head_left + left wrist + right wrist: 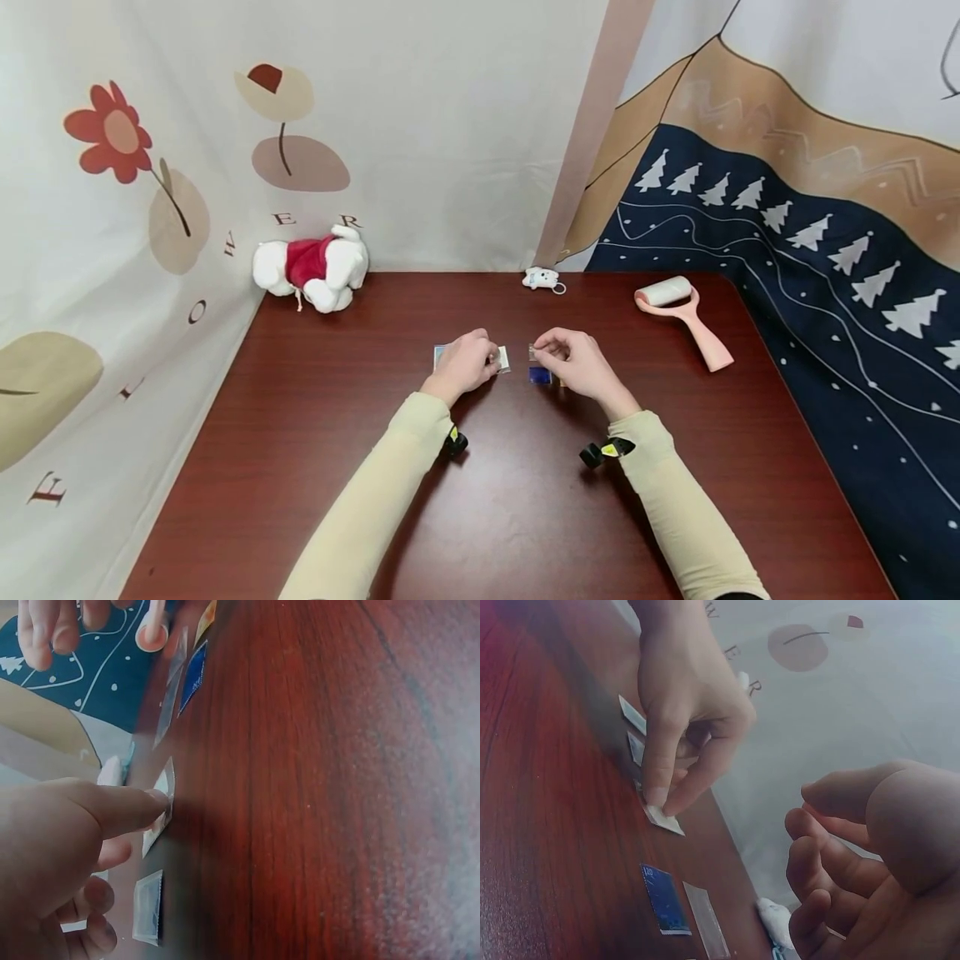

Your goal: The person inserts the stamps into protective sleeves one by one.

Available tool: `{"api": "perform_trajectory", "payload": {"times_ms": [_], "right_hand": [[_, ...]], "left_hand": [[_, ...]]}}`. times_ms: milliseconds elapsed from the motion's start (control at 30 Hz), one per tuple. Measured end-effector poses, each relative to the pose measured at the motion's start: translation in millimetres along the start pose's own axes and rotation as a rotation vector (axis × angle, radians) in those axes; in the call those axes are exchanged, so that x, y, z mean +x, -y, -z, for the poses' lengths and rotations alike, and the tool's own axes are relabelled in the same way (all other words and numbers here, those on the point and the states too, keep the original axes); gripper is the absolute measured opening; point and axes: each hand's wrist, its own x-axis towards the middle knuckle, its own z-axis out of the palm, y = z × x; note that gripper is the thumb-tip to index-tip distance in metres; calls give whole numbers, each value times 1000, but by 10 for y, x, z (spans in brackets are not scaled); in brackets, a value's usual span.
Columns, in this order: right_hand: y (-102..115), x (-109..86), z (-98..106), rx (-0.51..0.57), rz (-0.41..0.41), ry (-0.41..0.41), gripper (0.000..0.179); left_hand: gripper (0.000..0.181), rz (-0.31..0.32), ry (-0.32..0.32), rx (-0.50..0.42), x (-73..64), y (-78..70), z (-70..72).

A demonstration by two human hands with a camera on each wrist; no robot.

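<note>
My left hand (467, 365) reaches down to a small pale stamp-like piece (666, 820) on the table, its thumb and index finger pinching the near edge. Another light piece with a notched border (148, 907) lies beside that hand, partly covered by it in the head view. Over to the right, a blue stamp (665, 900) printed with a number lies flat beside a clear, pale piece (707, 919). My right hand (577, 362) hovers above these with loosely bent fingers, nothing visible between them. An orange piece (205, 621) lies past the blue stamp.
At the brown table's (525, 500) back left lies a white plush toy (341, 271) in red clothing. A small white figure with a loop (540, 278) sits at the back edge. A pink-handled lint roller (705, 333) lies at the back right. Printed curtains hang behind.
</note>
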Motion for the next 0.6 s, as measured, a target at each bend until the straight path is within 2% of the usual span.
{"api": "perform_trajectory", "payload": {"times_ms": [167, 400, 600], "right_hand": [[-26, -27, 24, -14, 1, -10, 16], [-60, -78, 39, -31, -9, -3, 15], [-83, -118, 52, -56, -3, -6, 14]], "left_hand": [[14, 31, 25, -7, 26, 35, -17], [17, 54, 11, -39, 30, 80, 3], [18, 39, -10, -64, 26, 108, -14]]}}
